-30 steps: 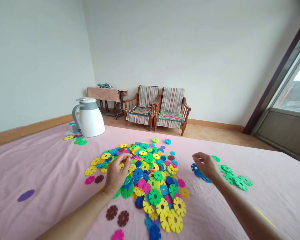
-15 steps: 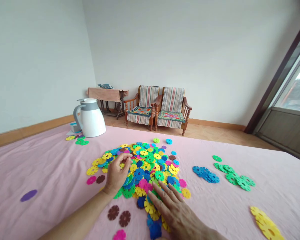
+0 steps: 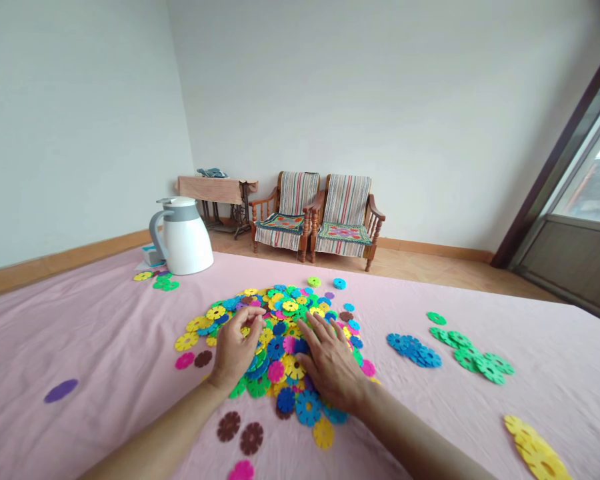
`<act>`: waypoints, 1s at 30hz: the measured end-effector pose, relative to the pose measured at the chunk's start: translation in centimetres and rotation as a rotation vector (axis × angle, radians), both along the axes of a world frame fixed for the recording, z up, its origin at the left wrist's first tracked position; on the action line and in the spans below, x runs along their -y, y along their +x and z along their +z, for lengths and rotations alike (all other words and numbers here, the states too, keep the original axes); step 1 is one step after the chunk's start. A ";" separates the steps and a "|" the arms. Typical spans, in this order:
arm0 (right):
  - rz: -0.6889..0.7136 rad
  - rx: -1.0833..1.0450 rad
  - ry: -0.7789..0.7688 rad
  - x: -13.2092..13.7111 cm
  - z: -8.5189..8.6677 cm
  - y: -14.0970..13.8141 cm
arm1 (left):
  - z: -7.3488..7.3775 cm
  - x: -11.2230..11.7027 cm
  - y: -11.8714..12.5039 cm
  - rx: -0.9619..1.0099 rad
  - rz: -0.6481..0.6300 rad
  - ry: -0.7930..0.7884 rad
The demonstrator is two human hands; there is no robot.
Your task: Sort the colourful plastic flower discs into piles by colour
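Note:
A heap of flat, flower-shaped plastic discs (image 3: pixel 285 313) in many colours lies on the pink cloth (image 3: pixel 90 347) in front of me. My left hand (image 3: pixel 236 348) rests on the heap's left side, fingers curled in a pinch; what they hold I cannot make out. My right hand (image 3: pixel 330 360) lies flat on the middle of the heap with its fingers spread. Sorted groups lie to the right: blue discs (image 3: pixel 414 350), green discs (image 3: pixel 473 357) and yellow discs (image 3: pixel 535 450).
A white jug (image 3: pixel 181 235) stands at the back left, with a few green and yellow discs (image 3: pixel 160 282) beside it. A purple disc (image 3: pixel 60 391) and brown discs (image 3: pixel 240 432) lie apart. Two striped armchairs (image 3: pixel 320 219) and a small table (image 3: pixel 217 193) stand by the far wall.
My right hand left the blue group at the right, swung back over the near edge of the heap, and now lies flat on its middle. The left hand has hardly moved.

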State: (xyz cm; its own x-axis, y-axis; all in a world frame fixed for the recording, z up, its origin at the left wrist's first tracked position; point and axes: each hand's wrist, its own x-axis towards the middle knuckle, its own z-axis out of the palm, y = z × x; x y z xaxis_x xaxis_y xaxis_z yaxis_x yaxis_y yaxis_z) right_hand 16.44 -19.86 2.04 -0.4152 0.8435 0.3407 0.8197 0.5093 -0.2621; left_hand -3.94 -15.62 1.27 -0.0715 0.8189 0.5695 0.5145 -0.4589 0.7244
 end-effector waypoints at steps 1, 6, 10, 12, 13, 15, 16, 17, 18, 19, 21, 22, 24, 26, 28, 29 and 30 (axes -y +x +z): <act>0.000 -0.026 0.028 -0.1 0.2 -0.5 | -0.1 0.0 0.0 0.001 -0.002 0.000; 0.085 -0.099 0.078 0.2 0.9 -3.1 | -0.2 -0.2 -0.1 0.008 -0.008 0.006; 0.076 -0.057 0.049 0.0 0.6 -4.3 | -0.2 -0.2 -0.2 0.028 0.001 0.015; 0.071 -0.033 0.056 -0.1 0.4 -4.5 | -0.2 -0.3 -0.3 0.026 0.006 0.014; 0.075 -0.025 0.066 -0.2 0.3 -4.5 | -0.2 -0.3 -0.3 0.024 0.008 0.013; 0.094 -0.048 0.085 -0.1 0.3 -4.4 | -0.2 -0.2 -0.3 0.019 0.011 0.014; 0.097 -0.086 0.089 0.0 0.4 -4.3 | -0.2 -0.2 -0.2 0.017 0.011 0.014; 0.090 -0.144 0.084 0.1 0.4 -4.1 | -0.2 -0.2 -0.2 0.016 0.013 0.016; 0.074 -0.216 0.062 0.2 0.5 -3.9 | -0.1 -0.2 -0.2 0.016 0.014 0.017; 0.050 -0.298 0.023 0.3 0.6 -3.5 | -0.1 -0.1 -0.2 0.017 0.014 0.018; -0.016 -0.472 -0.091 0.5 0.6 -2.4 | -0.1 -0.1 -0.2 0.020 0.007 0.016; -0.052 -0.550 -0.143 0.6 0.5 -1.7 | -0.1 -0.1 -0.2 0.022 0.001 0.013; -0.120 -0.660 -0.198 0.8 0.2 0.2 | -0.2 -0.2 -0.3 0.018 -0.005 0.004; -0.175 -0.683 -0.197 0.8 -0.1 2.8 | -0.4 -0.3 -0.3 0.006 0.001 -0.004; -0.233 -0.654 -0.195 0.6 -0.4 5.9 | -0.5 -0.4 -0.4 -0.007 0.007 -0.002; -0.276 -0.636 -0.196 0.4 -0.6 7.7 | -0.5 -0.4 -0.4 -0.012 0.006 0.001; -0.339 -0.626 -0.194 0.1 -0.8 9.6 | -0.6 -0.4 -0.3 -0.015 0.005 0.005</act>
State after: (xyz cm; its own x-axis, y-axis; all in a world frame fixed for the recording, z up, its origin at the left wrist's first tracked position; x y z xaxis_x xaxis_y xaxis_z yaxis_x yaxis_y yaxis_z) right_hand 26.02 -19.98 1.28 0.1017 0.9603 0.2598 0.5913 0.1517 -0.7921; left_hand -4.28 -15.18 0.70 -0.0667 0.8154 0.5751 0.5279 -0.4603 0.7138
